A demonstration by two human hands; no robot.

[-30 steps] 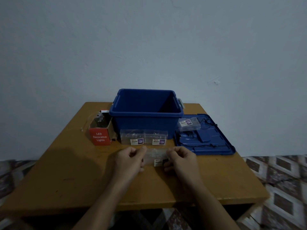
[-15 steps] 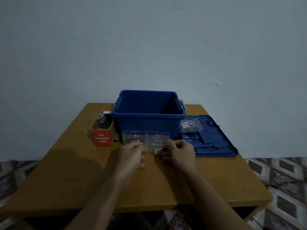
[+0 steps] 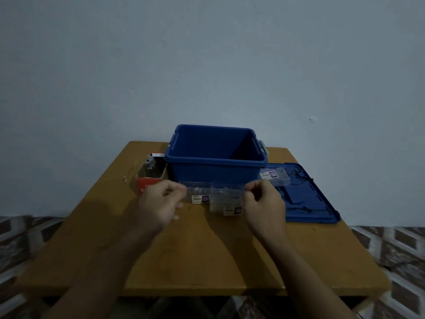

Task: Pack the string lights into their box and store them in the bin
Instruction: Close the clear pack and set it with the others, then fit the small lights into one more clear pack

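Though left fingers (image 3: 171, 188) curl ambiguously, right fingers (image 3: 256, 189) pinch a case (image 3: 224, 199) before the bin (image 3: 207, 173).

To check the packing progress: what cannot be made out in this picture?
Head view:
- Red box print: left hand covers it.
- Bin floor: its front wall hides it.
- Clear box labels: too small.
- Right hand grip: fingers hide contact.

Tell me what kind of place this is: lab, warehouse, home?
Most likely a room in a home, not a lab. A small wooden table stands against a bare painted wall, the floor has patterned tiles, and a blue plastic storage bin sits on the table with its lid beside it.
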